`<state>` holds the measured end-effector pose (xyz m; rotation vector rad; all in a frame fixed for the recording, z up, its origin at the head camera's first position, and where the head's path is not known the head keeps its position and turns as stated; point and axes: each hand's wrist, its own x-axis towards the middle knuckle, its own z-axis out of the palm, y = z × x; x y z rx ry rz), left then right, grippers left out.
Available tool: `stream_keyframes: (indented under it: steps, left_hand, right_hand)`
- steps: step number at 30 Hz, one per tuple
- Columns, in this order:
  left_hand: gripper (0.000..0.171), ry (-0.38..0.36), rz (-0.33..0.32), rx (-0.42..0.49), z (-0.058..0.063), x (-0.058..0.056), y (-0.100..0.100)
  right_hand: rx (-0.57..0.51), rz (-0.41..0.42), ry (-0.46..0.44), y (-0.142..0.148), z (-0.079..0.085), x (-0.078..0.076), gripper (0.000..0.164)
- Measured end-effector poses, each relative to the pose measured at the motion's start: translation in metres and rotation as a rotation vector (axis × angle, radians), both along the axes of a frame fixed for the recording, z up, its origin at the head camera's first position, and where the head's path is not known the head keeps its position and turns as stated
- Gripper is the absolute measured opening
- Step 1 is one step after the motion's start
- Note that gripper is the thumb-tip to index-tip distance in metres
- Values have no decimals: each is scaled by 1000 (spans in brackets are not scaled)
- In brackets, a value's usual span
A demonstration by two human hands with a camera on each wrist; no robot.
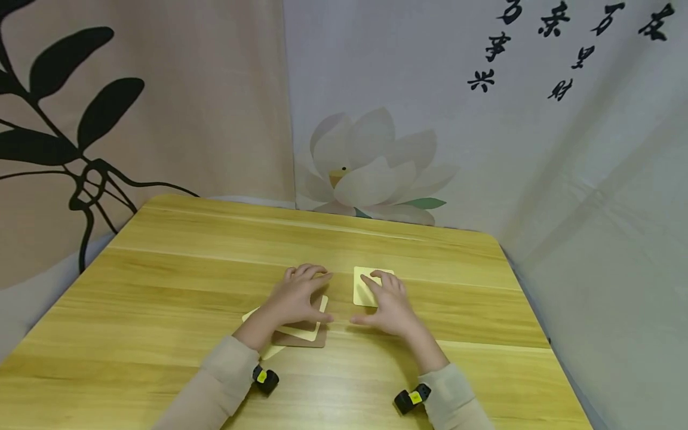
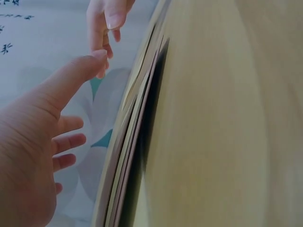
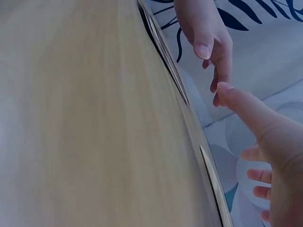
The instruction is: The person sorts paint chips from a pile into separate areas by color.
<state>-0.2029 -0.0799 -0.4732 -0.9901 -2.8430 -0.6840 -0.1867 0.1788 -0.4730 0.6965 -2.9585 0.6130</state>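
Note:
A loose pile of thin flat cards (image 1: 306, 330), some pale yellow and some brown, lies fanned on the table, partly covered by my left hand and forearm. The left hand (image 1: 294, 297) hovers over this pile, thumb and fingers spread apart and holding nothing. In the left wrist view the stacked cards (image 2: 128, 156) show edge-on below that hand. One pale yellow card (image 1: 364, 294) lies separately to the right. Above its near right corner is my right hand (image 1: 388, 304), thumb and fingers apart with nothing between them. The right wrist view shows the single card (image 3: 214, 184) edge-on, below the hand.
The wooden table (image 1: 204, 239) has rounded far corners and reaches back to a curtain (image 1: 484, 161) printed with a lotus, leaves and characters. Each sleeve carries a small black wrist camera, the left one (image 1: 266, 380) and the right one (image 1: 412, 399).

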Motion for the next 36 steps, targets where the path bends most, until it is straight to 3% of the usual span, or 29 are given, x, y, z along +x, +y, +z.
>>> stream_keyframes:
  steps: [17,36]
  left_hand:
    - [102,4,1,0,-3,11,-50]
    - [102,-48,-16,-65,-8,6,-93]
  right_hand:
    - [-53,81,-40,-46,-4,8,101]
    - [44,117,-103,-83,-11,9,103]
